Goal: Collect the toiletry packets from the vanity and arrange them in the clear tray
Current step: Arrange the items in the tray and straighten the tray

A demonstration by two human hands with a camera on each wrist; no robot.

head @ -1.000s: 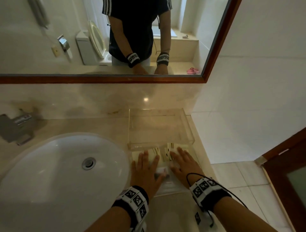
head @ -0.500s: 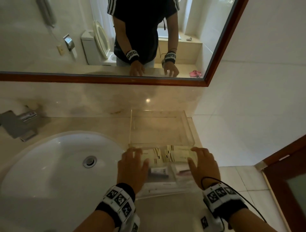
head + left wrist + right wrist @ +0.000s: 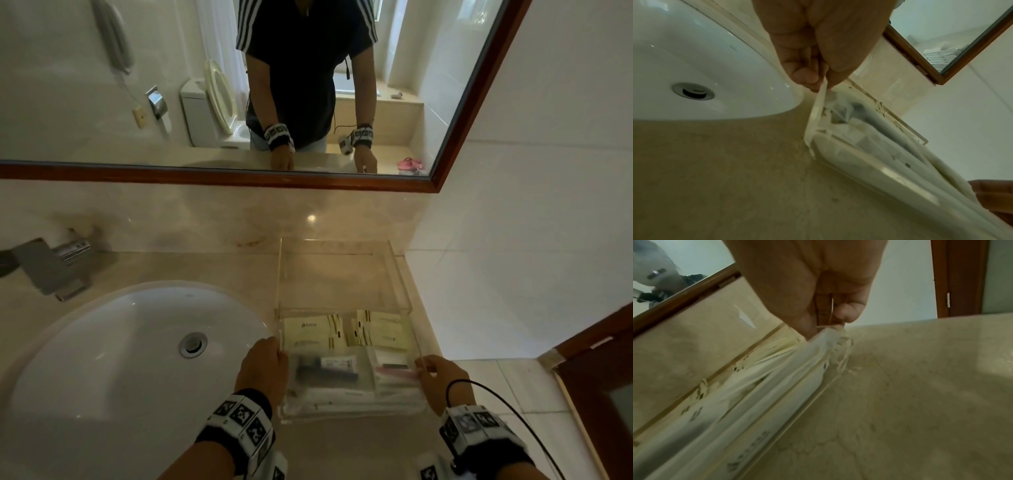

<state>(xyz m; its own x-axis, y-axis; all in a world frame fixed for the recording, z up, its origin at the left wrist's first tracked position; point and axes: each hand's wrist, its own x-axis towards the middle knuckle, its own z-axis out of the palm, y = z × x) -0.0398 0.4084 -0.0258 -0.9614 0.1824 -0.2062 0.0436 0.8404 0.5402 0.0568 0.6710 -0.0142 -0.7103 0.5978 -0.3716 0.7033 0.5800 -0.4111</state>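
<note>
Gripping the clear tray (image 3: pixel 346 416) by its two side walls, the left hand (image 3: pixel 262 370) and right hand (image 3: pixel 440 380) each pinch a thin acrylic edge between thumb and fingertips, a hold that looks meant to slide or lift the tray level without spilling its load. The wrist views confirm it: the left thumb and fingers close narrowly on the wall near the tray's corner, and the right fingers (image 3: pixel 846 313) nip the opposite wall the same way. The toiletry packets (image 3: pixel 346 342) already lie inside, two cream sachets at the far end and clear-wrapped items nearer the person, so the collecting seems largely done. The tray sits on the vanity (image 3: pixel 171 428) just right of the sink (image 3: pixel 120 342), butted against a second clear box (image 3: pixel 342 281) behind it. Print on the sachets is too small to read, the wrapped items are blurred, and whether the tray rests on the counter or is raised cannot be told.
</note>
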